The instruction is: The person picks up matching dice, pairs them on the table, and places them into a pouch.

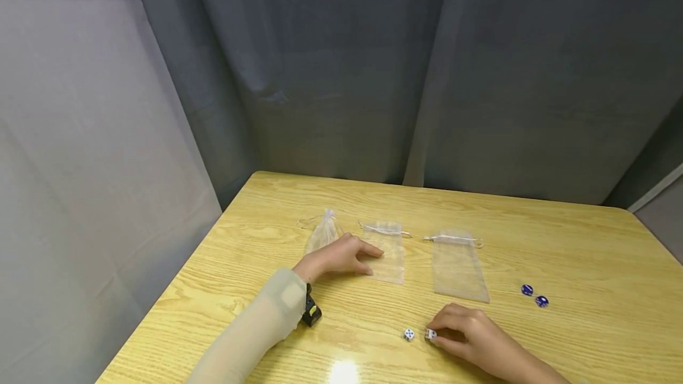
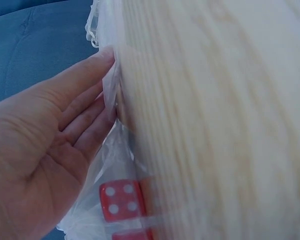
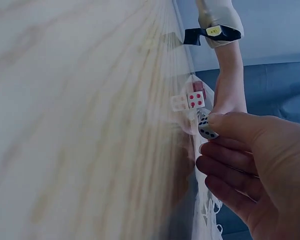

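My left hand (image 1: 341, 256) rests on a flat sheer drawstring pouch (image 1: 392, 253), its fingers fairly straight and touching the cloth. Beside its wrist stands a gathered sheer pouch (image 1: 322, 234); the left wrist view shows a red die (image 2: 121, 201) with white dots inside sheer cloth, and part of another below it. Near the front of the table, my right hand (image 1: 469, 336) pinches a white die (image 3: 207, 128) with dark dots between thumb and fingertips. A second white die (image 1: 408, 335) lies just left of that hand.
Another flat sheer pouch (image 1: 459, 268) lies right of the middle one. Farther right are two small dark blue pieces (image 1: 527, 290) with white marks, their kind unclear. Grey curtains (image 1: 341, 76) hang behind the wooden table (image 1: 597, 253), and a pale one (image 1: 101, 153) hangs at left.
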### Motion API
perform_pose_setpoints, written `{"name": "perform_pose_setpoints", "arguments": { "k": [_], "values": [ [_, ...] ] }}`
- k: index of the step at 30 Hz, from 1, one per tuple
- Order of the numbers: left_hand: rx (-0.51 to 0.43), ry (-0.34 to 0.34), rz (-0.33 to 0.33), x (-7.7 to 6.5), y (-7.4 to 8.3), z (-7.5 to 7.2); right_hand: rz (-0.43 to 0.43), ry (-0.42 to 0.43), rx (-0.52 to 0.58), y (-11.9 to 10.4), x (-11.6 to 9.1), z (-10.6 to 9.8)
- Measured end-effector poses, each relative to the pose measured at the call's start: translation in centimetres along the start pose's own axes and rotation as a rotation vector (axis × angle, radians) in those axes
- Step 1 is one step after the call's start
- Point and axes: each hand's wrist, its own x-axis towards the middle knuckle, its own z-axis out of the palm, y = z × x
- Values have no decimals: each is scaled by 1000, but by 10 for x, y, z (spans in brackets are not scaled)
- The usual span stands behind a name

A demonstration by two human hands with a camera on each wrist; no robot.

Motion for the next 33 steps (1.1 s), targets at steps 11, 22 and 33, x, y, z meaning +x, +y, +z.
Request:
{"name": "perform_pose_setpoints", "arguments": {
  "k": [11, 22, 33],
  "values": [
    [0, 0, 8, 2, 1, 0, 40, -52, -64, -5, 2, -2],
    [26, -8, 23, 1, 3, 1, -37, -15, -121, -3, 3, 0],
    [101, -5, 121, 0, 0, 4, -71, 11, -196, -4, 5, 2]
  ]
}}
